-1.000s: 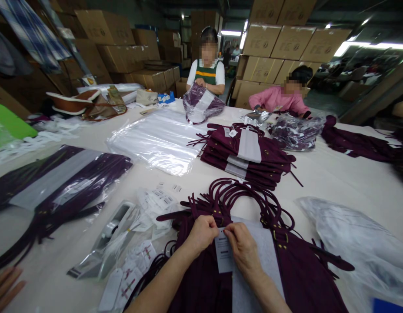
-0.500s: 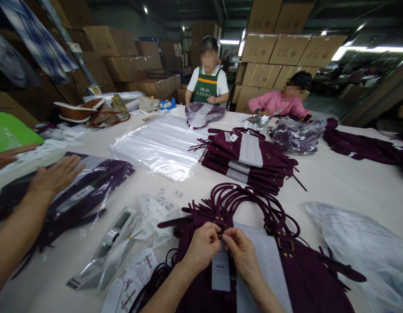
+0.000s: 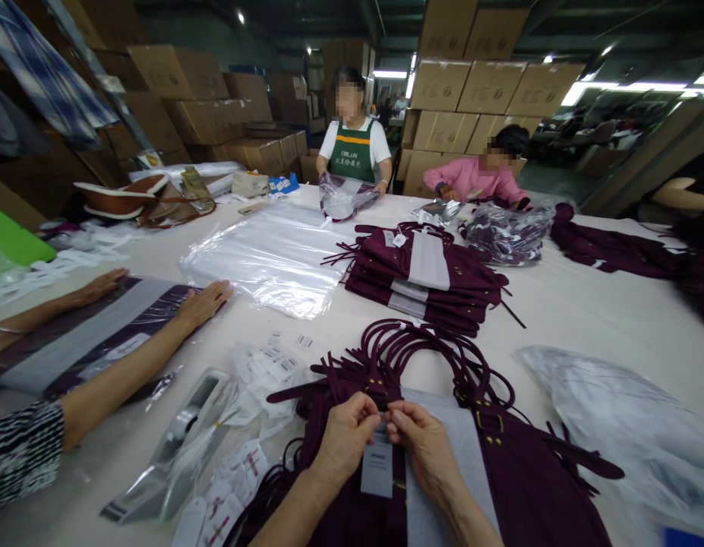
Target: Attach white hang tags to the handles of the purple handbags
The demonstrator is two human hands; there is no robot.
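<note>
Bare hands (image 3: 344, 433), bare wrists (image 3: 316, 477), bare forearms (image 3: 288, 510)

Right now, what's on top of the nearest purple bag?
On the purple bag: a pale strip. Over it: a tag, its top pinched by the left hand and right hand. Covered: cloth beneath the strip, and whatever fastens the tag, behind the hands.

Has both forearms bare. Slants the left arm (image 3: 300, 494) from seven toward one o'clock and the right arm (image 3: 468, 501) from five toward eleven. Holds the left hand (image 3: 348, 433) and right hand (image 3: 423, 437) just beside each other, between five and six o'clock. Pinches thumb to forefinger on both, setting the fingertips nearly together, with the other fingers curled.
</note>
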